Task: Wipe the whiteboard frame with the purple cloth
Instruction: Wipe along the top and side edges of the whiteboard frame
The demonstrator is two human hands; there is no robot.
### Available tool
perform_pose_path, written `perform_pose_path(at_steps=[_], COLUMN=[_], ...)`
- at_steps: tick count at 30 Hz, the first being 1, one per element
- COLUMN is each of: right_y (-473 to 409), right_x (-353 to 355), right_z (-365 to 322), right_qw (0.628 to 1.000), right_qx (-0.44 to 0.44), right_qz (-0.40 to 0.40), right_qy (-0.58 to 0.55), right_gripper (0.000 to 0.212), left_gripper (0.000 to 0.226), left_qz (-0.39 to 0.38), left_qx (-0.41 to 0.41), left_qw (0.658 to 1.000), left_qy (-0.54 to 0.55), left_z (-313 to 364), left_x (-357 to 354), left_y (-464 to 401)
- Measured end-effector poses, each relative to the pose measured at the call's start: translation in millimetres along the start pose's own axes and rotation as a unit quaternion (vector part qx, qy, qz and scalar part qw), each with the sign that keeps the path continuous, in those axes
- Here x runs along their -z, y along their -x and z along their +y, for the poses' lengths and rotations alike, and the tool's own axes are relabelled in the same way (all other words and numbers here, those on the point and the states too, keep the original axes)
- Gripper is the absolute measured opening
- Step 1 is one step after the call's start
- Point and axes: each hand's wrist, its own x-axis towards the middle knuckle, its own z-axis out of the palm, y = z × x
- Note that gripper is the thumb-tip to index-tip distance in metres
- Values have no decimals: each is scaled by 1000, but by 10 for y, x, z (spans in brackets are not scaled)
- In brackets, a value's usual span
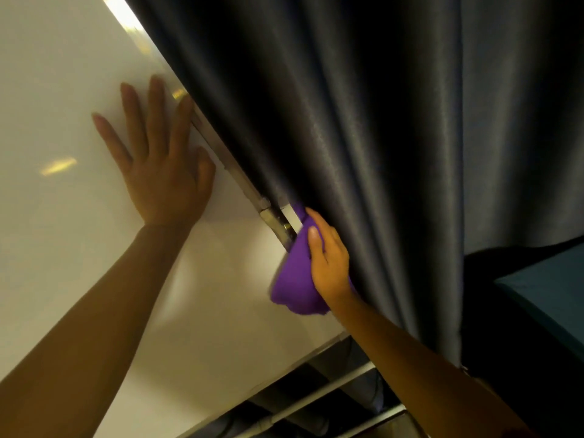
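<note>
Your left hand (164, 172) lies flat on the whiteboard (63, 90), fingers spread wide. Your right hand (328, 263) grips the purple cloth (294, 279) against the frame (234, 162), beside the dark curtain (347, 121).

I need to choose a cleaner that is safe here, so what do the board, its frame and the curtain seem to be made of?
Board: smooth, glossy white panel, likely melamine or coated steel; it mirrors the lights. Frame: silvery strip with a dull sheen, probably aluminium. Curtain: dark grey woven fabric with a faint satin shine, hanging in soft folds, likely polyester.
</note>
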Motion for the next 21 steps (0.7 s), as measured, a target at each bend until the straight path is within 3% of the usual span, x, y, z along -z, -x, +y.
perform_pose_path(at_steps=[5,8,13,15,17,19,21], right_y=[548,731,588,438,294,165,120], right_x=[332,456,501,446,356,298,307], right_z=[950,1225,1155,970,646,280,-44], right_qw=[995,986,976,967,957,948,958], right_qx=[-88,-123,-166,-211,-264,-295,-270], right_qz=[-30,-52,-79,-105,-123,-85,-48], right_qy=[23,100,121,99,-2,-79,-89], right_gripper=[43,37,78,55,31,19,18], left_gripper=[56,57,58,60,61,62,63], left_qz=[1,0,-27,-37,-61,-92,-107], left_qx=[-6,-6,0,-6,-5,-5,-6], left_qw=[1000,1000,1000,999,998,996,994], left_qy=[-8,-18,-11,-4,2,18,31], left_z=[29,30,26,27,27,34,49], left_x=[22,25,102,144,205,263,316], left_y=[-4,1,-18,-24,-10,-17,-25])
